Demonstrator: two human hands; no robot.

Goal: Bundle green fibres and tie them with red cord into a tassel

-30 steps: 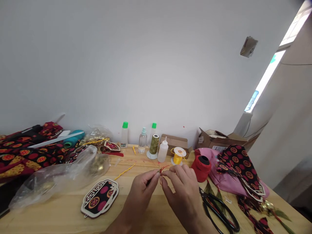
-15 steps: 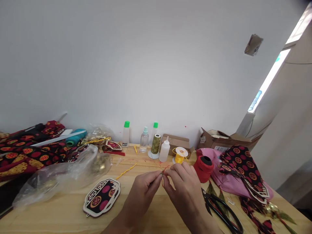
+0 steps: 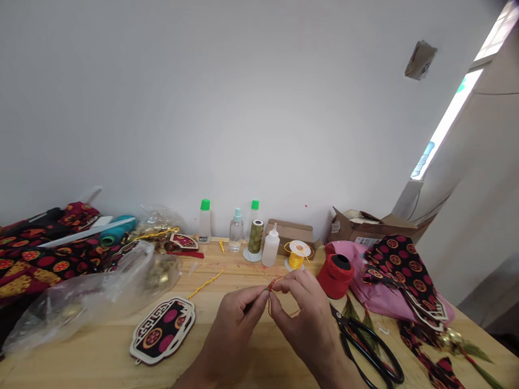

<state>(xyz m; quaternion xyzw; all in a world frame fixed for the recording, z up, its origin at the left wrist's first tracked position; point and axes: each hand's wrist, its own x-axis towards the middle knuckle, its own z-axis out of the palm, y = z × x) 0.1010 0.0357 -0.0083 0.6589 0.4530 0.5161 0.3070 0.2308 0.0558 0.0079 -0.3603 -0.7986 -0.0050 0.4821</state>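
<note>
Above the middle of the wooden table my left hand [image 3: 239,319] and my right hand [image 3: 302,313] meet fingertip to fingertip. Both pinch a thin red thread [image 3: 277,279]; a loop of it sticks up by the right fingers and a strand hangs below. A bit of green shows at the left fingertips, too small to make out fully. To the left lies a vase-shaped ornament [image 3: 162,330] with a pale frame and dark patterned cloth, a twisted yellow cord [image 3: 206,283] at its top. Black-handled scissors [image 3: 367,346] lie right of my right hand.
Along the wall stand green-capped bottles [image 3: 205,221], a green thread spool [image 3: 255,237], a white squeeze bottle [image 3: 271,247] and a yellow cord spool [image 3: 296,256]. A red thread cone [image 3: 335,276] is at right, near pink cloth [image 3: 357,281]. Plastic bags [image 3: 101,292] and patterned fabric [image 3: 36,259] lie left.
The view has shifted slightly, so the table things sit a little further left. My hands stay pinched together, and the red loop by my right fingers shows more widely.
</note>
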